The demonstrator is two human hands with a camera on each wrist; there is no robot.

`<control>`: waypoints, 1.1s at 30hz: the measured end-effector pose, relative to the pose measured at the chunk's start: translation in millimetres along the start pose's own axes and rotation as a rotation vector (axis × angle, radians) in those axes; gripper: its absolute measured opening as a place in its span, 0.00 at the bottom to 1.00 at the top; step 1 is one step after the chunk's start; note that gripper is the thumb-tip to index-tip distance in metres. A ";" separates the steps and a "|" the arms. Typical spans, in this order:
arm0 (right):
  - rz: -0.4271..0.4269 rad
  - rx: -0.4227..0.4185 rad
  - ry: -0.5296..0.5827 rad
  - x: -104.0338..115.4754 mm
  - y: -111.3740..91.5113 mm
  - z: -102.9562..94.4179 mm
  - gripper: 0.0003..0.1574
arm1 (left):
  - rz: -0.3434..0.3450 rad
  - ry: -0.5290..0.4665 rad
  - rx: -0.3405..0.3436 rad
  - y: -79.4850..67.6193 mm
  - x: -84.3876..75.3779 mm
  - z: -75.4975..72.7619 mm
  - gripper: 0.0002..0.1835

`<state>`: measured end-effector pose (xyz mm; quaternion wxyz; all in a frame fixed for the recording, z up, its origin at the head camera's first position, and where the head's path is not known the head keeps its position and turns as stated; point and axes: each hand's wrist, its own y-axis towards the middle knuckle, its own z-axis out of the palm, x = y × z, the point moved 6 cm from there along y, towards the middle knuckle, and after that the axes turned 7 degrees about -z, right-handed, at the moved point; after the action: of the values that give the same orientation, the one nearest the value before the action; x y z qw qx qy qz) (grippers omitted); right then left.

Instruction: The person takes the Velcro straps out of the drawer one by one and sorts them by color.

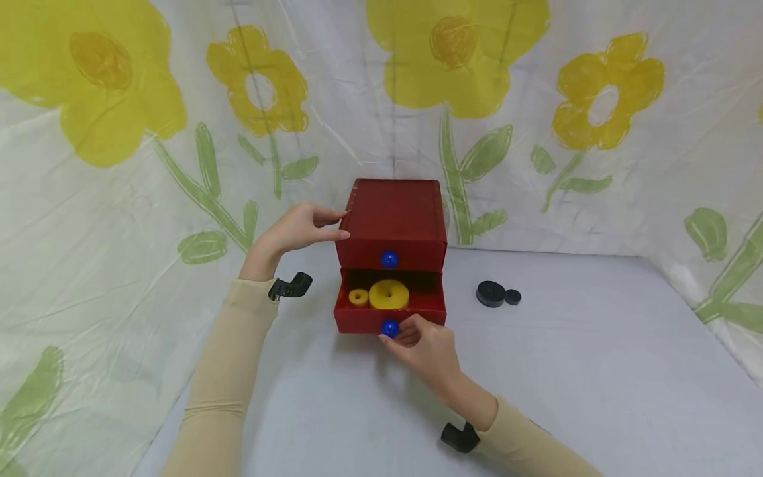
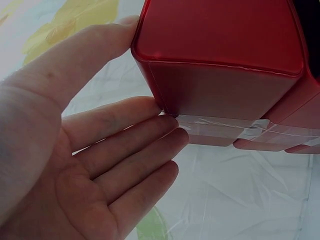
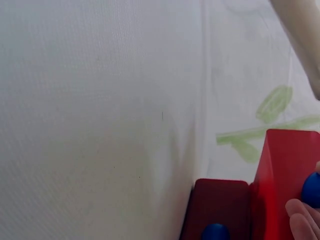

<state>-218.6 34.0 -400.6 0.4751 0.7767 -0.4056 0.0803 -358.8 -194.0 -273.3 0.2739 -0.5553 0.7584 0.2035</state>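
Note:
A small dark red cabinet (image 1: pixel 396 209) with two drawers stands on the table. Its upper drawer (image 1: pixel 362 253) is closed and has a blue knob (image 1: pixel 389 259). The lower drawer (image 1: pixel 357 320) is pulled out; a large yellow disc (image 1: pixel 389 294) and a small yellow disc (image 1: pixel 358 297), each with a centre hole, lie in it. My right hand (image 1: pixel 430 351) pinches the blue knob (image 1: pixel 390 328) of this lower drawer, fingers curled at it. With thumb and fairly straight fingers apart, my left hand (image 1: pixel 296 228) touches the cabinet's upper left side; its palm shows in the left wrist view.
Right of the cabinet, a larger black disc (image 1: pixel 491 293) and a smaller black disc (image 1: pixel 512 297) lie side by side on the pale table (image 1: pixel 572 371). A white curtain (image 1: pixel 346 79) with painted yellow flowers hangs behind. Clear tape (image 2: pixel 220 125) runs along the cabinet's edge.

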 end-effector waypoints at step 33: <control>0.017 0.131 0.012 17.6 -20.0 -7.3 0.18 | -0.029 -0.006 0.004 -0.5 0.2 1.0 0.35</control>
<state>-191.0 34.5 -401.2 0.4251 0.8021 -0.4033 0.1154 -358.2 -193.7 -274.2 0.2801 -0.5651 0.7499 0.1996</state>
